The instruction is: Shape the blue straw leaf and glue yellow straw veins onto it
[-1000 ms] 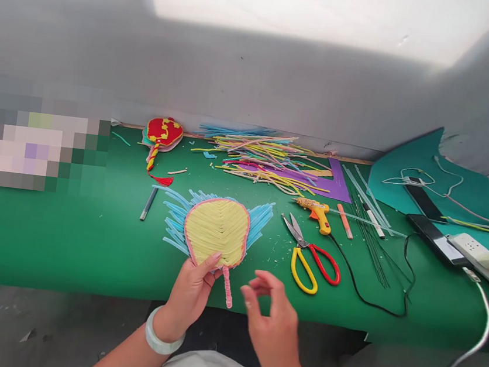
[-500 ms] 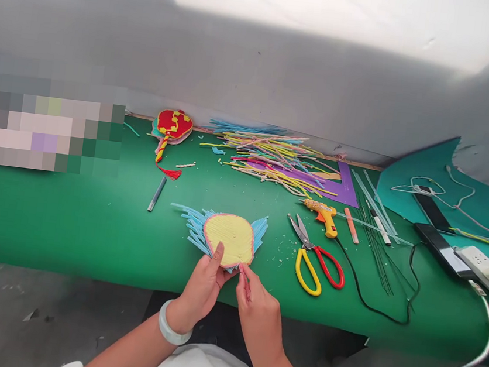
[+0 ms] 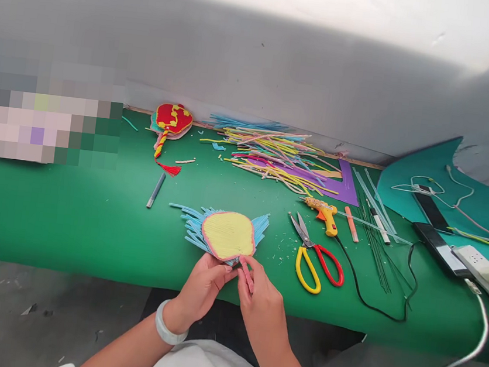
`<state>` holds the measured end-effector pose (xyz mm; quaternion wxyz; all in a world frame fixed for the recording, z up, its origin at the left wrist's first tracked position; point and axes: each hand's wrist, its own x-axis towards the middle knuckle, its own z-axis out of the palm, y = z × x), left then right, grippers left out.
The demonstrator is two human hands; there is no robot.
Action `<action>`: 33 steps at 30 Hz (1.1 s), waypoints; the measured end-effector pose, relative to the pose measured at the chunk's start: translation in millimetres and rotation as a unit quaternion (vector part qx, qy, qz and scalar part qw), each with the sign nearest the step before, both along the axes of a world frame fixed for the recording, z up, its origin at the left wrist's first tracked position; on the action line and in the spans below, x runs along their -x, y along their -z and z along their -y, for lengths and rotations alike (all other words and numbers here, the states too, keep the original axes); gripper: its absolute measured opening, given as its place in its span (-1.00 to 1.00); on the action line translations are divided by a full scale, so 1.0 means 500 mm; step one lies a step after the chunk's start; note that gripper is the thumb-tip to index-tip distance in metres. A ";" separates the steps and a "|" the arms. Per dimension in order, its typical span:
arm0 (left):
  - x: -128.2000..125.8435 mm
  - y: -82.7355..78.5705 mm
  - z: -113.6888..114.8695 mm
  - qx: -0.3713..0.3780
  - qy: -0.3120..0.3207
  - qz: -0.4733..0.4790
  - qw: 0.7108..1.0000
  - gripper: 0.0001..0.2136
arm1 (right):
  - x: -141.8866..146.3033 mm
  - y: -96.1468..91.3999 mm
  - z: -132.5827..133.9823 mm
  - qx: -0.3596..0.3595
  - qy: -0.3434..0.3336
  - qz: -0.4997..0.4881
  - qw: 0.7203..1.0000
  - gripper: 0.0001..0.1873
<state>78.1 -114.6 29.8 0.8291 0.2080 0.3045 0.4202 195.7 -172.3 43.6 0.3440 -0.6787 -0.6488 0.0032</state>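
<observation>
A rounded yellow craft piece (image 3: 228, 235) has a pink edge. Bundles of blue fuzzy sticks (image 3: 195, 225) jut out behind it on both sides. My left hand (image 3: 202, 284) is closed at its lower edge, with the thumb below the yellow face. The underside fingers are partly hidden. In my right hand (image 3: 263, 296), thumb and fingers pinch a pink fuzzy strip (image 3: 246, 273), whose upper end meets the lower right of the pink edge. Both hands are close together above the front of the green table (image 3: 102, 232).
Scissors (image 3: 307, 252) lie right of my hands, beside a yellow glue gun (image 3: 323, 211) with its black cord. A pile of coloured fuzzy sticks (image 3: 274, 151) lies behind. At the back left are a red-and-yellow tasselled fan (image 3: 173, 119) and a marker (image 3: 156, 190). A power strip (image 3: 478, 263) sits far right.
My left thumb has slid down off the yellow face to the lower edge. More of the pink strip shows in my right hand. The view has shifted slightly.
</observation>
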 end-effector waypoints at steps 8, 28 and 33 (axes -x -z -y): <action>-0.009 -0.002 -0.002 0.021 -0.047 -0.014 0.999 -0.78 | -0.011 0.009 0.009 0.010 -0.060 -0.009 0.998 -0.69; 0.007 0.012 0.006 0.068 -0.052 0.003 0.996 -0.88 | -0.069 -0.081 -0.113 -0.115 0.133 -0.199 0.964 -0.66; 0.018 0.012 0.024 0.088 -0.050 -0.005 0.995 -0.91 | -0.097 -0.071 -0.205 -0.062 0.075 -0.325 0.941 -0.60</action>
